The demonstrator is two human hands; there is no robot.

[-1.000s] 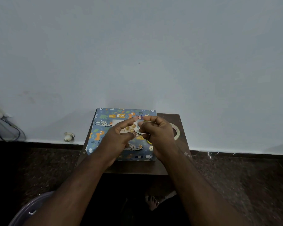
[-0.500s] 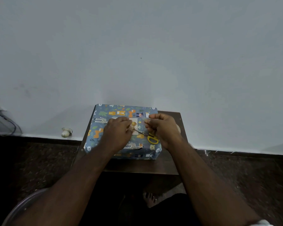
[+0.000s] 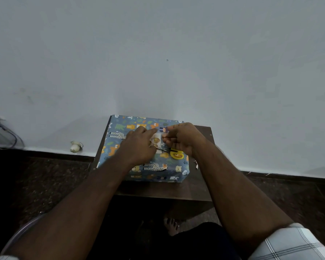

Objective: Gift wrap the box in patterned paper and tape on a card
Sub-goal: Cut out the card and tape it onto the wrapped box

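A box wrapped in blue animal-print paper lies on a small brown table. On its top sits a small white card with yellow figures. My left hand rests flat on the card's left part, its index finger stretched along the card's far edge. My right hand has its fingers curled, and its fingertips pinch at the card's right edge; I cannot make out any tape there. Yellow-handled scissors lie on the box just below my right hand, blades pointing left under the hands.
The table stands against a pale wall. A small white scrap lies on the table to the right of the box. A white object and cables are on the dark floor at left. My bare foot shows below the table.
The card, held up between both hands a second ago, now lies on the box top. My left hand has flattened onto it and my right hand has shifted to its right edge.
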